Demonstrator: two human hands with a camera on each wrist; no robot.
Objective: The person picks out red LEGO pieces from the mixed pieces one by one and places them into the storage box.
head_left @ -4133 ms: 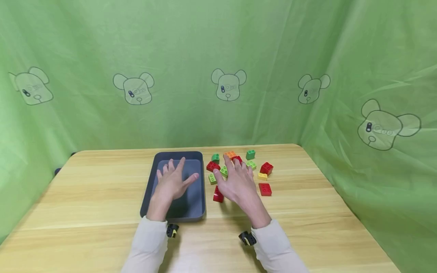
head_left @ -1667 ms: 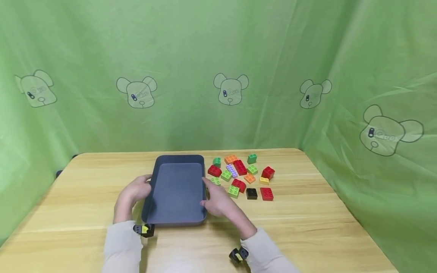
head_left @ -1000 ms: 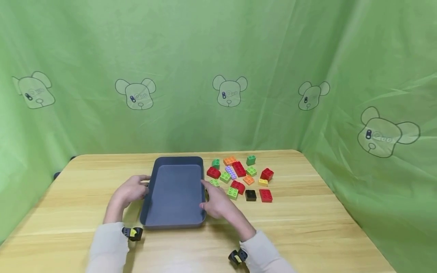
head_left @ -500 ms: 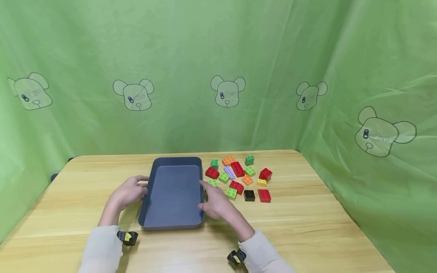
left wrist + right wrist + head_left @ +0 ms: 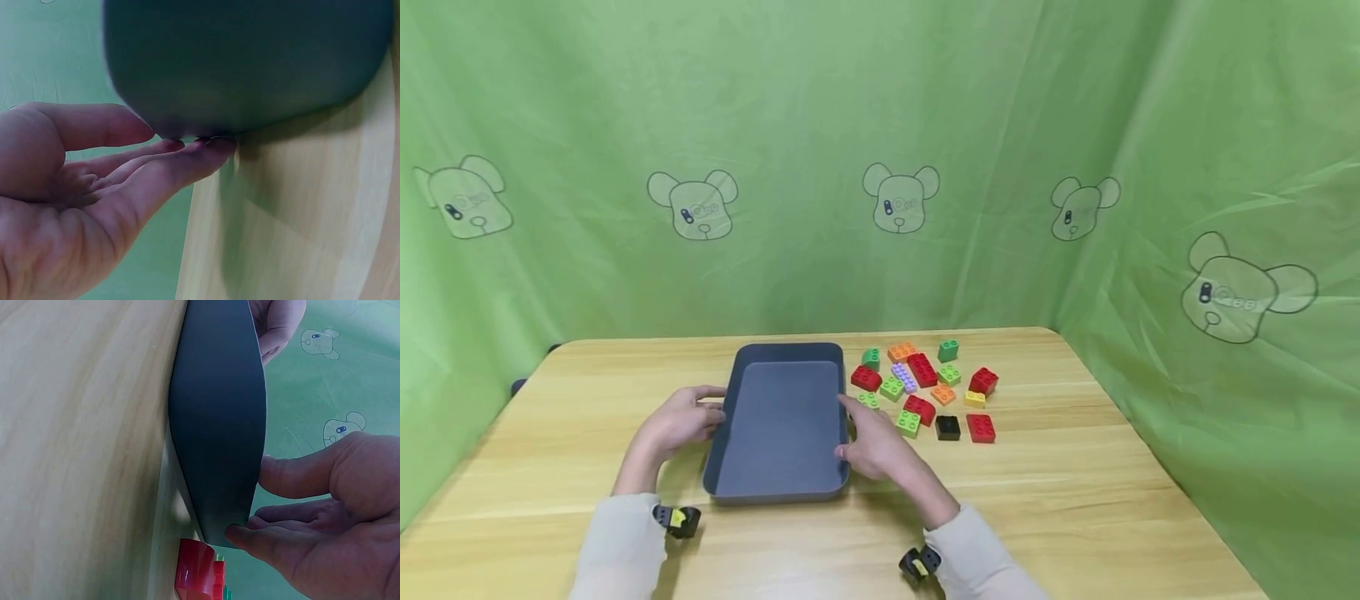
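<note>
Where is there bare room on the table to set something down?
On the table: between the left hand and the left edge; between the blocks and the right edge; in front of the tray, between the wrist cameras. The tray's floor is bare too. Crowded: right of the tray, where blocks lie scattered and the right hand touches it.

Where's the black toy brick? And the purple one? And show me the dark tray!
Black toy brick (image 5: 947, 424): head view, on its top.
Purple toy brick (image 5: 904, 377): head view, middle of its studded top.
Dark tray (image 5: 781, 433): head view, on its bare floor.
</note>
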